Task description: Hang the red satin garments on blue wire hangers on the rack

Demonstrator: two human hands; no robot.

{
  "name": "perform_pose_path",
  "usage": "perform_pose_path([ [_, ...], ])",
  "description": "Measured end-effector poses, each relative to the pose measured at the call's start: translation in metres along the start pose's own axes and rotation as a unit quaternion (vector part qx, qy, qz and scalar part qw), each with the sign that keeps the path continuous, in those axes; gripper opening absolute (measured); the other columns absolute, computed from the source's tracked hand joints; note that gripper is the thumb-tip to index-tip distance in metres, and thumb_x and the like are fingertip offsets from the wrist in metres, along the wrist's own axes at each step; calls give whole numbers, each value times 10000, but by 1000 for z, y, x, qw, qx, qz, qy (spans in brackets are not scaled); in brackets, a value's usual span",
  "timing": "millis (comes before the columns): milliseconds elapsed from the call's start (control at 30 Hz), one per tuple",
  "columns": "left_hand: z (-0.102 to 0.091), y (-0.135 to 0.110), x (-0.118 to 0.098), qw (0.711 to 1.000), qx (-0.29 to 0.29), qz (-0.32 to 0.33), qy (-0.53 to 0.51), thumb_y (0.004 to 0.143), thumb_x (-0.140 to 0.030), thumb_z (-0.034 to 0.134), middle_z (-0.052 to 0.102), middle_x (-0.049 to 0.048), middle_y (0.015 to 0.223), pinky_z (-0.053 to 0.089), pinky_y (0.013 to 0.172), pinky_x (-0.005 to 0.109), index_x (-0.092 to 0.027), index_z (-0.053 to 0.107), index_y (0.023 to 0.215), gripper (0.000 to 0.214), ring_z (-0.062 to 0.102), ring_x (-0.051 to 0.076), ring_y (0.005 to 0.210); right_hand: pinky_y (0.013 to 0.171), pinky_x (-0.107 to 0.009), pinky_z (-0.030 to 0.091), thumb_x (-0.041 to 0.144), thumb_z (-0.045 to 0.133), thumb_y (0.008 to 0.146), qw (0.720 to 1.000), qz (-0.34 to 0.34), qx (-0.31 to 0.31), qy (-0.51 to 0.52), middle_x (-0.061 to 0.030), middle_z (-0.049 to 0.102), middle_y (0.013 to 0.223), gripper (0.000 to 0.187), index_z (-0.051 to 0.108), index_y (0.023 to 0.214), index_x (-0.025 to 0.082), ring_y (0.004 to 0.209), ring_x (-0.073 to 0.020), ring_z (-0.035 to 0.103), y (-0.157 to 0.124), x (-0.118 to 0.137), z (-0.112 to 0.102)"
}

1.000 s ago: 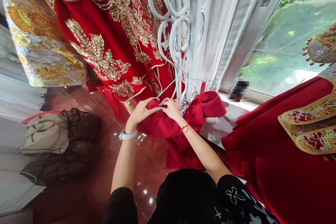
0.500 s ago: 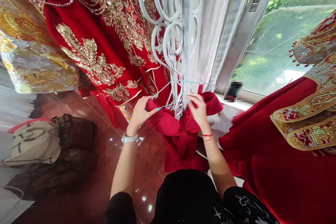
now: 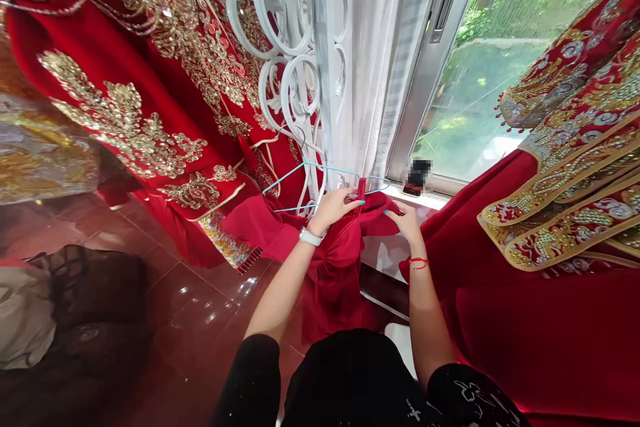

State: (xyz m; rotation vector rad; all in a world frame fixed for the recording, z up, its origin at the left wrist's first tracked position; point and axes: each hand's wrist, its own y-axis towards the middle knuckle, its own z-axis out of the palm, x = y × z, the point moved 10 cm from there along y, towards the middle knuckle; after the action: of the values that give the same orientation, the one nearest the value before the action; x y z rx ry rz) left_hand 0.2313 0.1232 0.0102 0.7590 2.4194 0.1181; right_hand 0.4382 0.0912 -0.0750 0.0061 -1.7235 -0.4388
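Observation:
A red dress with a gathered bodice hangs in front of me on a thin turquoise wire hanger. Its left side spreads out past the hanger's left end. My left hand, with a pale watch on its wrist, is closed on the dress's top edge near the middle, beside the short red strap. At the dress's right end, my right hand pinches the fabric between thumb and fingers; a red string circles that wrist. The hanger's hook is near the white scrollwork, and I cannot tell what it hangs on.
A white scrollwork stand rises behind the hanger. Red gowns with gold beading hang at left, and an embroidered red garment at right. A window stands behind. Dark and beige bags lie on the tiled floor.
My left hand has moved right, from the hanger's left end to the middle of the dress. My right hand has shifted from the hanger's lower bar to the dress's right end. The view has turned right.

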Motion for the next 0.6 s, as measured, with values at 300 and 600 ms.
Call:
perform_pose_path([
  [300, 3, 1, 14, 995, -38, -73, -50, 922, -341, 675, 794, 39, 1053, 490, 873, 309, -227, 766, 1086, 219, 711, 229, 1008, 789, -357, 539, 526, 740, 753, 996, -42, -72, 12, -58, 748, 864, 345, 790, 825, 193, 827, -207, 660, -5, 14, -18],
  [600, 4, -2, 10, 995, -25, -66, -67, 903, -375, 694, 799, 45, 1074, 511, 852, 322, -256, 777, 1110, 252, 730, 242, 963, 787, -360, 516, 496, 749, 717, 946, -54, -303, 98, -25, 678, 764, 335, 780, 789, 171, 779, -184, 605, 4, 20, -38],
])
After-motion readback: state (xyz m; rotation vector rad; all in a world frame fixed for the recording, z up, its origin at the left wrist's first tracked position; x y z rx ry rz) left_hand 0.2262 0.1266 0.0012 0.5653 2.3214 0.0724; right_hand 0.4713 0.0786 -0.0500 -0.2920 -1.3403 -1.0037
